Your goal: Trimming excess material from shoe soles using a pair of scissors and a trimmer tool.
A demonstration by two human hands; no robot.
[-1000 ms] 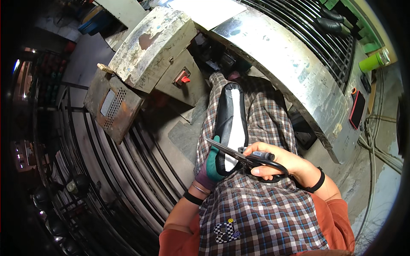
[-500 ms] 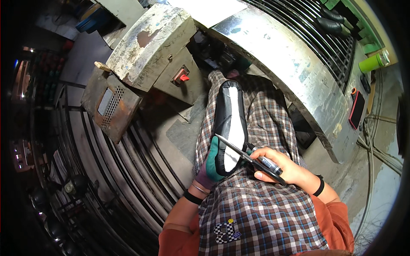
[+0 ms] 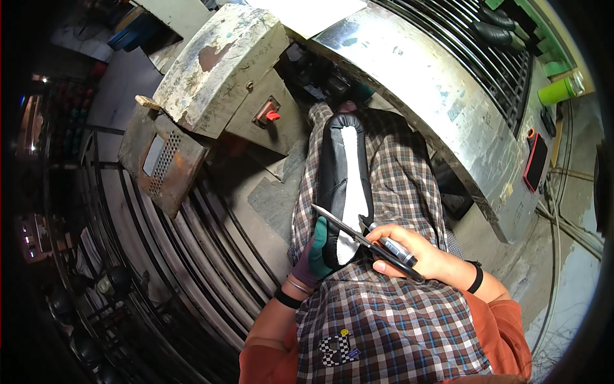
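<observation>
A black shoe upper [image 3: 332, 163] lies along my lap, its underside turned up, with a white strip [image 3: 352, 163] running lengthwise between the black edges. My left hand [image 3: 316, 255], in a green and purple glove, is closed round the near end from the left side. In my bare right hand [image 3: 419, 248] are a long, pointed, dark-handled tool [image 3: 337, 220] and a silver marker pen [image 3: 398, 249] with a black end. The tool's shaft crosses over the near part of the upper, its tip by the left edge. Whether it touches the surface I cannot tell.
A worn metal machine box [image 3: 220, 73] with a red switch [image 3: 272, 116] stands ahead on the left. To the right runs a metal bench [image 3: 409, 83] bearing a phone [image 3: 535, 161], a green bottle [image 3: 558, 92] and black shoes [image 3: 495, 29]. Dark rails [image 3: 192, 237] lie at left.
The upper has rolled slightly in my left hand, and its far end sits a little higher in view. The pointed tool and my right hand have shifted slightly left.
</observation>
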